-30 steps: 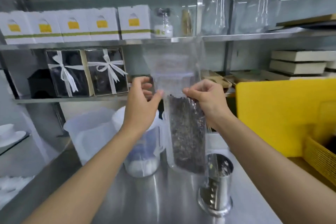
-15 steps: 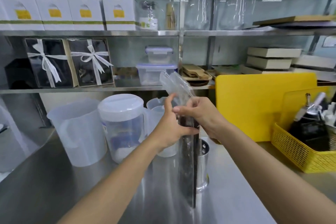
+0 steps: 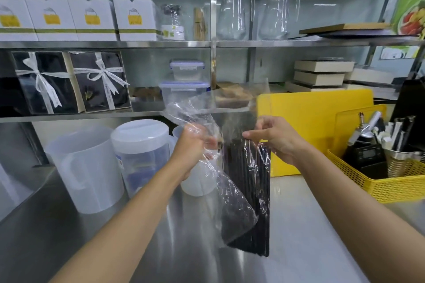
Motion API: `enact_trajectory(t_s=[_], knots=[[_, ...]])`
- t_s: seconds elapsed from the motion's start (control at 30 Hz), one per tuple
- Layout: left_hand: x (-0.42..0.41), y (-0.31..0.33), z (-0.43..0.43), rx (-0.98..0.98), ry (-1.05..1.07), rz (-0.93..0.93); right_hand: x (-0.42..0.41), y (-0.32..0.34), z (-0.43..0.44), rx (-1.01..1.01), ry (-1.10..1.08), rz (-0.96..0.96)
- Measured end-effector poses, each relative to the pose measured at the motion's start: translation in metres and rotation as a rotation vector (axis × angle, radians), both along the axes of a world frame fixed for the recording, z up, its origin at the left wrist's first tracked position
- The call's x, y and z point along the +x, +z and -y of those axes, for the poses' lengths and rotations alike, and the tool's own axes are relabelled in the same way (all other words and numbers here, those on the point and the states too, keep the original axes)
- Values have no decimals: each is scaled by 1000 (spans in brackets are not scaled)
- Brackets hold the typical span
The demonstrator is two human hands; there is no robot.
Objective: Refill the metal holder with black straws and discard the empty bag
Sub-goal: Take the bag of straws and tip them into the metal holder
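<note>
You hold the clear bag (image 3: 232,202) of black straws (image 3: 250,190) upright in the air, just left of the yellow cutting board (image 3: 315,126). Your left hand (image 3: 195,147) is clenched on a bunch of loose film, and your right hand (image 3: 278,140) pinches the other side of the mouth, probably to spread it so the straws can slide out. The metal holder cannot be seen; it may stand behind the bag. Whether the mouth is fully open is hard to tell through the glare.

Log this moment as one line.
stage: opening bag | left hand: grips bag | right hand: grips bag | straws: in bag | holder: unseen
</note>
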State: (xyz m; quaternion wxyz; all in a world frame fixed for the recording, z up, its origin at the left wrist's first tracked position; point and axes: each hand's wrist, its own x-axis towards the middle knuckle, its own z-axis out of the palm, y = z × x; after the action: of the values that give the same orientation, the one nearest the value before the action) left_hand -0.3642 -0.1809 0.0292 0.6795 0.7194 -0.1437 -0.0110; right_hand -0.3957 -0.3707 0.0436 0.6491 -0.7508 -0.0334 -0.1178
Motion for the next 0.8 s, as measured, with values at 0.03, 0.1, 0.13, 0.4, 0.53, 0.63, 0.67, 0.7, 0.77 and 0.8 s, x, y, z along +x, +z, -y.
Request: enact_trajectory(t_s=[0.03,0.1,0.13,0.4,0.53,0.63,0.67,0.7,0.77,0.8], knots=[[0,0,0,26,20,8,2,-3,4,13,-22,-9],[-1,0,-1,97,-16,-5,5,-11,12,33,-54,-43],[-4,1,-1,134,-59,-26,7,-15,15,44,-65,-62],[-13,8,6,225,-77,-204,15,-39,16,-92,-301,-188],[-3,6,9,106,43,-311,10,-39,9,-181,-368,-140],[6,2,11,15,157,-357,-7,-28,-3,-236,-76,-197],[9,1,12,-34,188,-373,-11,-24,-7,-275,41,-249],[13,-1,12,-90,213,-393,-14,-21,-10,-323,144,-286],[21,-4,12,-203,250,-430,-18,-18,-20,-483,264,-325],[20,-2,13,-239,273,-435,-19,-18,-26,-600,274,-339]])
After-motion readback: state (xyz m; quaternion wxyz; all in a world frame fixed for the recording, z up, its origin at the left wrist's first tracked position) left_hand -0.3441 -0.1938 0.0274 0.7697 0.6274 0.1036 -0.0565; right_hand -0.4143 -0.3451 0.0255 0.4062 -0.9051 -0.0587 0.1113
